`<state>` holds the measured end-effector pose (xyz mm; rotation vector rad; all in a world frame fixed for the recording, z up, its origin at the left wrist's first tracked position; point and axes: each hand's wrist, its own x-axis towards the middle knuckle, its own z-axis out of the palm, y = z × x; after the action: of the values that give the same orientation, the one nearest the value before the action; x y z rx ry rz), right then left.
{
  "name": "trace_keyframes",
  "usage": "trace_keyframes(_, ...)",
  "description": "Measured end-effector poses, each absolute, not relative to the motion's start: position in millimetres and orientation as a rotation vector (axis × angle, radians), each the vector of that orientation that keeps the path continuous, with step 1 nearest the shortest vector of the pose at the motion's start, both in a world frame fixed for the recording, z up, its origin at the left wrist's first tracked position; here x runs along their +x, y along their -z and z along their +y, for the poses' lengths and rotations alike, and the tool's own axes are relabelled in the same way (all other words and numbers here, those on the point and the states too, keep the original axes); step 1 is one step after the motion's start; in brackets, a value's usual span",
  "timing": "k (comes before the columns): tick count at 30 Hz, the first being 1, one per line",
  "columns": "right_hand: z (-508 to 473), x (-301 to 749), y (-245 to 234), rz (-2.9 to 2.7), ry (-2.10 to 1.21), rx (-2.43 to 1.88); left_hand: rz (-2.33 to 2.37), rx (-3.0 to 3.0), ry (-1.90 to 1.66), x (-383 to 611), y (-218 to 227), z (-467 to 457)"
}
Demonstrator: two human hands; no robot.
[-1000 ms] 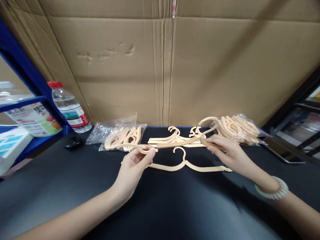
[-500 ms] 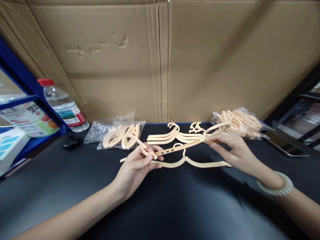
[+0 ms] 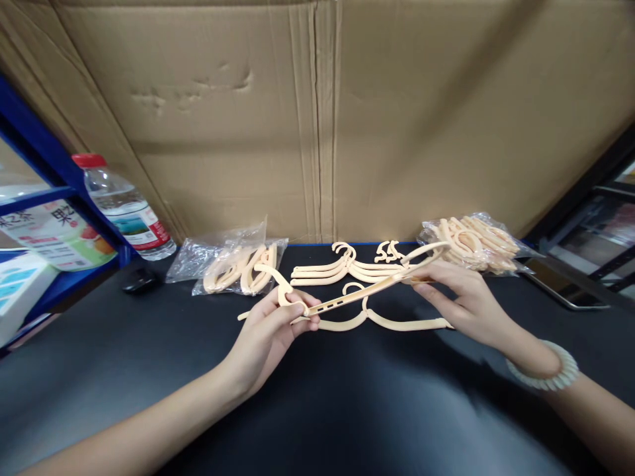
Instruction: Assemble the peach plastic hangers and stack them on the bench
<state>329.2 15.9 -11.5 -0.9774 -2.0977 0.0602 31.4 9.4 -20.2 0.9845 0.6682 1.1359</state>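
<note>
So we've got a cream hanger (image 3: 347,297) up off the desk (image 3: 317,410), stretched between both hands and tilted, right end higher. Our left grip (image 3: 270,324) is pinched, thumb on top, around its slotted end plus a small curved piece (image 3: 284,291); whether those two are joined or just touching, we can't tell. Our right grip (image 3: 464,297) is closed around the other end, near a hook (image 3: 421,251) that pokes up there, though our fingers hide exactly what's pinched.

Handling-wise, we'd guess it's plastic: light, fairly stiff with a bit of give, smooth enough to twist in the fingers. The hooks and slotted part look thin, so we'd call those the snap risks. Best hold, we reckon, is on the thick bar close to whatever joint you're working, not out on a hook tip.

Right under it, a spare hanger (image 3: 404,323) lies flat on the desk, partly covered by our left fingers. Just behind are some stacked hangers (image 3: 320,273) and loose hooks (image 3: 390,251), with a bag (image 3: 225,272) of parts off left and a fuller bag (image 3: 473,243) off right.
</note>
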Motion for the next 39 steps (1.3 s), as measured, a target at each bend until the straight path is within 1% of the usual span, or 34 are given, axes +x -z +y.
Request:
trace_keyframes(18,10.8,327.0,11.0,-2.049,-0.036,-0.961,0.673,1.077,-1.197,29.9,16.2,9.1)
trace_keyframes(27,3.9,325.4,9.7,-2.025,-0.125,-1.025,0.723,1.13,-1.293,29.2,18.3,11.8)
trace_keyframes(33,2.6,320.4,9.3,-2.006,-0.255,-1.137,0.769,1.013,-1.375,33.2,23.7,9.2)
trace_keyframes(39,4.8,318.7,10.7,-1.937,-0.257,-1.195,0.79,0.937,-1.332,34.9,24.5,5.5)
